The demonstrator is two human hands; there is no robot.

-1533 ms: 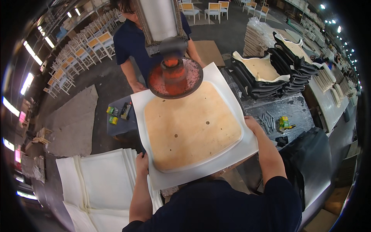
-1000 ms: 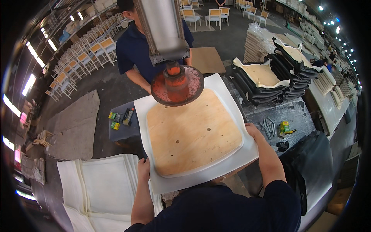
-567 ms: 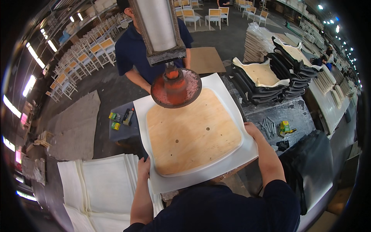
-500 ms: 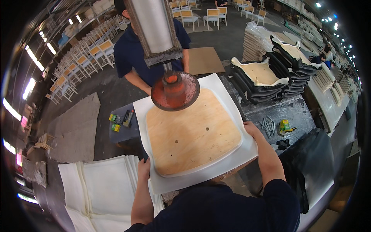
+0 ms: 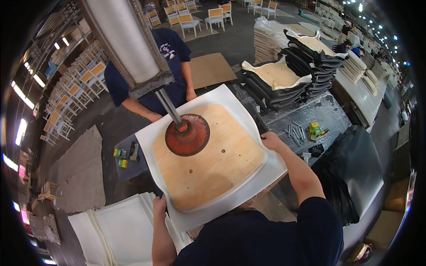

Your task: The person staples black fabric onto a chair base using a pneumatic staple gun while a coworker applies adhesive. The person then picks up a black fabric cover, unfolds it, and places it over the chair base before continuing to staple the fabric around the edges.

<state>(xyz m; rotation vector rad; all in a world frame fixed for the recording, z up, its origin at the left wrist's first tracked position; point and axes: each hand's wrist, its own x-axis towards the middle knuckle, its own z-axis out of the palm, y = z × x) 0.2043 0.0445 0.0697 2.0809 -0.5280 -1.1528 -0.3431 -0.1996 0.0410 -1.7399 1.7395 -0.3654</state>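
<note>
A pale wooden seat panel (image 5: 213,173) with rounded corners and several small holes lies on a larger white padding sheet (image 5: 195,219). A round red press plate (image 5: 188,137) on a metal rod rests against the panel's far left part. My left hand (image 5: 159,206) grips the sheet's near left edge, fingers partly hidden. At the right edge my right hand (image 5: 271,141) is closed on the sheet, its fingertips partly out of sight. Across from me a co-worker in a dark shirt (image 5: 155,75) has both hands by the sheet's far edge.
The press cylinder (image 5: 124,40) slants over the far left. White sheets (image 5: 120,226) are stacked at lower left. To the right stand black covered seat pieces (image 5: 275,93), metal rods (image 5: 295,132), a yellow-green box (image 5: 316,129) and black sheet material (image 5: 350,173).
The red press plate has come down on its lengthened rod onto the panel. My view has shifted, so the scene sits further left. Both my hands stay at the sheet's edges.
</note>
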